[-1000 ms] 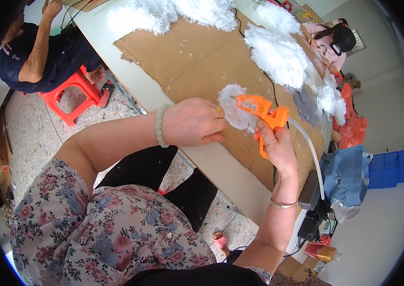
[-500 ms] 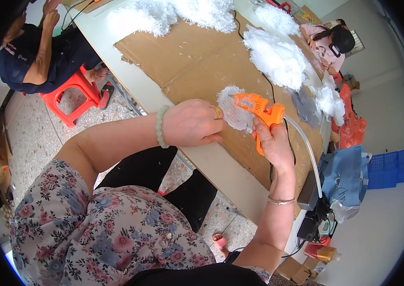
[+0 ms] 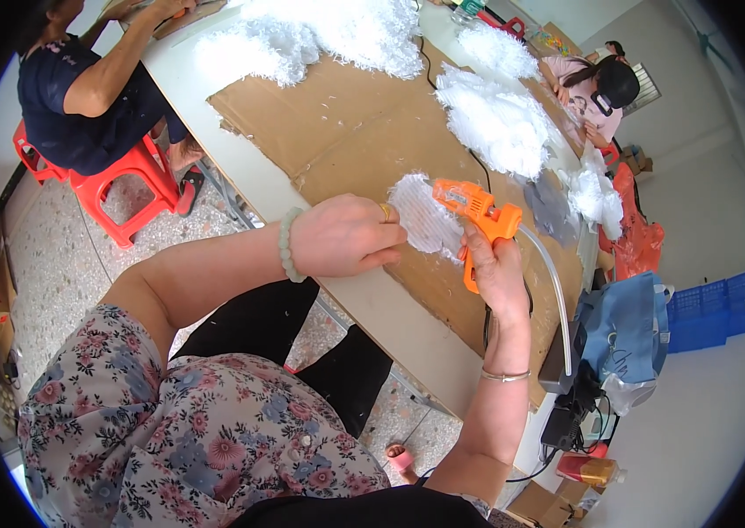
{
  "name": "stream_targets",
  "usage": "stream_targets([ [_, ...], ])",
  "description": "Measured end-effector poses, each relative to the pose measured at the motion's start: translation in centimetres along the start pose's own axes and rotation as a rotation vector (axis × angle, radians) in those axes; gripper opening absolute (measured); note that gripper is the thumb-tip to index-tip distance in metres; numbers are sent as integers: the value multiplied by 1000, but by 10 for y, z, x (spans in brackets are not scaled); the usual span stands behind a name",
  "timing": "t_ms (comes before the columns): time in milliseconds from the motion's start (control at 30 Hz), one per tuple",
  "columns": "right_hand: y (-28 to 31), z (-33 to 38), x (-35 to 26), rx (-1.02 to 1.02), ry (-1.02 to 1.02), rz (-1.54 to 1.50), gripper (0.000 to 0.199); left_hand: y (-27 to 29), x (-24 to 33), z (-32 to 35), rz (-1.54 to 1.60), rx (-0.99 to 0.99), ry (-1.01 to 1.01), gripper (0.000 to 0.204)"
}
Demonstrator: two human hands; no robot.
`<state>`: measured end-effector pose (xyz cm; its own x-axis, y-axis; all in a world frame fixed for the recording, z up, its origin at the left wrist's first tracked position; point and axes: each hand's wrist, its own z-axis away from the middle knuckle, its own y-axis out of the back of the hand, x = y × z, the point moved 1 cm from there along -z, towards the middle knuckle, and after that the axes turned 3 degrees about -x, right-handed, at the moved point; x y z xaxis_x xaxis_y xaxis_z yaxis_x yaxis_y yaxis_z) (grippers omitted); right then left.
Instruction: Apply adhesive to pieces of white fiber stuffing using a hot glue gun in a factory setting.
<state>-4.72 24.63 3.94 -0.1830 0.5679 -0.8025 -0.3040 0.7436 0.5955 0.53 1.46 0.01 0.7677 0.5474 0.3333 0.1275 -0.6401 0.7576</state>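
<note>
My right hand is wrapped round the handle of an orange hot glue gun. A long translucent glue stick curves out of its back end. The nozzle points left, over the upper edge of an oval white ribbed piece with a fringed edge. My left hand is closed, its fingertips at the left edge of that piece; the exact grip is partly hidden behind the fingers. Beneath lies a brown cardboard sheet on the white table.
Fluffy white fringed piles lie along the far side. A grey flat piece is at the right. A black power strip and a blue bag stand by the right edge. One person sits on a red stool, another works across the table.
The white piece now shows larger between my hands, while the glue gun stays at its upper edge. The view has shifted slightly. At the left, the seated person's arms have lowered towards the table.
</note>
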Motion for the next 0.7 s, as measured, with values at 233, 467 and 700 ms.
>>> stream_targets([
  [233, 5, 8, 12, -36, 42, -191, 29, 23, -31, -9, 3, 199, 224, 10],
  [467, 0, -2, 9, 19, 78, -134, 29, 12, -74, -34, -262, 11, 175, 9],
  [700, -7, -26, -3, -27, -50, -15, 29, 0, -71, -33, -164, 66, 267, 7],
])
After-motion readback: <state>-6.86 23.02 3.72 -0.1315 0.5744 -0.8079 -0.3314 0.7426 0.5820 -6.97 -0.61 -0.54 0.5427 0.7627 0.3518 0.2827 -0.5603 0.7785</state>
